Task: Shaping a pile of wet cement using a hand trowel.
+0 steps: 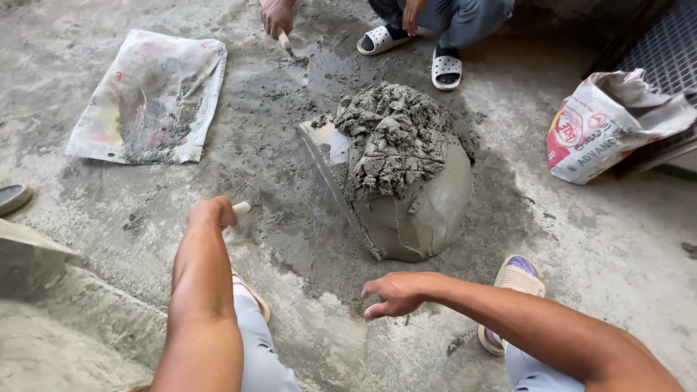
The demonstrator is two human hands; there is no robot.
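While the left hand (214,213) is clenched on a pale tool handle (242,207), the right hand (392,294) is held released beside the mortar-filled pan (417,210), tipped on the floor (581,232).

A: What sort of place are you in?
B: Building site, or a home under repair. I'm crouched on a rough concrete floor (602,247), grey and smeared with wet cement.
A: Evidence?
B: Metal mixing pan (417,210) heaped with mortar (396,138) right in front of me. Flattened cement sack (149,98) with mortar residue lying on the floor, a fuller printed sack (606,127) slumped by a metal grille (664,47).
A: Anyone else?
B: Co-worker squatting opposite in sandals, trowel (294,62) down in the wet patch.
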